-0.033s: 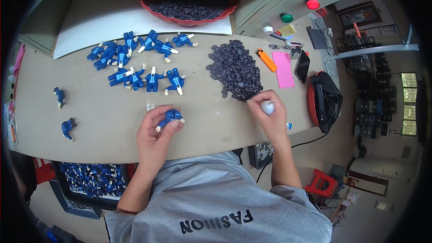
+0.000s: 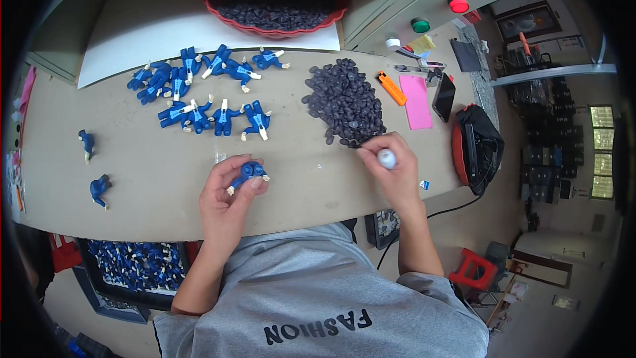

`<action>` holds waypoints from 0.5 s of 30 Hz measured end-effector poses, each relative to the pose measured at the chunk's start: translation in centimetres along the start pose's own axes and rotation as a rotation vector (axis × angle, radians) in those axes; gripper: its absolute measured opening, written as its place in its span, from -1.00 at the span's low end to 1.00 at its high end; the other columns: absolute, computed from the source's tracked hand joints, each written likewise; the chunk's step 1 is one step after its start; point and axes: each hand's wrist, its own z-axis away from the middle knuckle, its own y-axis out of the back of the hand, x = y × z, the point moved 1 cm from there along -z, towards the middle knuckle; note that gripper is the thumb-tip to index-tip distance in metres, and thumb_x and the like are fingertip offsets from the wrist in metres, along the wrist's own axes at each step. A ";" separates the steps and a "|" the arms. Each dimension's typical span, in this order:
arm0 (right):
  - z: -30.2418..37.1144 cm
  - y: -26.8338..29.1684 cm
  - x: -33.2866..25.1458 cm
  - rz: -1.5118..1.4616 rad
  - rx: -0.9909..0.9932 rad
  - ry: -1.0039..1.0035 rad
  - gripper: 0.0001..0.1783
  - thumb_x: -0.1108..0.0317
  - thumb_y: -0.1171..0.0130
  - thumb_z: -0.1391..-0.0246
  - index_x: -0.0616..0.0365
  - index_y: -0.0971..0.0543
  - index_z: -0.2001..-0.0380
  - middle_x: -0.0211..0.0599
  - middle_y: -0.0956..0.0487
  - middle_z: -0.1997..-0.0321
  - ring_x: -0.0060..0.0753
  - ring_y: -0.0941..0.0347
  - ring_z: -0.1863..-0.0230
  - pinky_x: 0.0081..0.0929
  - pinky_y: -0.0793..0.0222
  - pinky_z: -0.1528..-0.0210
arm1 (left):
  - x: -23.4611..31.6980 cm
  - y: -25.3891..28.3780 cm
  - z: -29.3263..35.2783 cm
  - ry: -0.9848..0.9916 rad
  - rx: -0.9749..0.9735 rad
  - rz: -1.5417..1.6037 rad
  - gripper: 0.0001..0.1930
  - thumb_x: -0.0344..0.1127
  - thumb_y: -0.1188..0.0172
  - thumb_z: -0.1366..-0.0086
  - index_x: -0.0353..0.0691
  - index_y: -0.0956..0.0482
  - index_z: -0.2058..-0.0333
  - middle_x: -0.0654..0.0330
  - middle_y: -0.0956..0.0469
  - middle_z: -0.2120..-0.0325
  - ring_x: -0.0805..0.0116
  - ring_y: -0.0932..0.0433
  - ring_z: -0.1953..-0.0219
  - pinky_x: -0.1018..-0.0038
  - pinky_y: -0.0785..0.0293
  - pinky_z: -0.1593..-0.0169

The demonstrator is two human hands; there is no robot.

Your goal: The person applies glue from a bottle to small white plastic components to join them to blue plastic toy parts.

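My left hand [image 2: 228, 192] is closed round a blue toy figure body [image 2: 248, 174]. The round sockets at one end of the body face up, and its pale hands stick out at the sides. In the curled fingers of my right hand [image 2: 395, 169] is a small white bottle [image 2: 386, 158], seen end-on. The thumb and index fingertips of that hand meet at the near edge of a pile of small dark flat pieces [image 2: 346, 103]; whether they pinch one, I cannot make out. Several similar blue figure bodies [image 2: 226, 118] lie beyond my left hand.
Two more blue figures, one [image 2: 100, 189] nearer, lie at the left. A red basin [image 2: 278, 28] of dark pieces stands at the back. An orange cutter [image 2: 391, 89], pink paper [image 2: 416, 102], phone [image 2: 444, 97] and black-red bag [image 2: 477, 149] are on the right. Below the table edge sits a tray of blue figures [image 2: 137, 263].
My right hand has shifted slightly left along the near edge of the dark pile, and the bottle's end has tilted with it. My left hand keeps its hold on the blue body.
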 end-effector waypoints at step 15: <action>0.8 -5.8 -1.7 0.013 -0.118 0.034 -0.72 0.40 -0.35 -0.06 0.19 -0.53 0.18 -0.23 -0.61 0.23 -0.32 -0.58 0.20 -0.47 -0.47 0.14 | 0.0 0.3 0.0 -0.020 -0.016 0.011 -0.65 -0.52 -0.15 -0.34 -0.34 -0.35 -0.07 -0.06 -0.56 0.04 0.36 -0.62 0.17 0.44 -0.62 0.06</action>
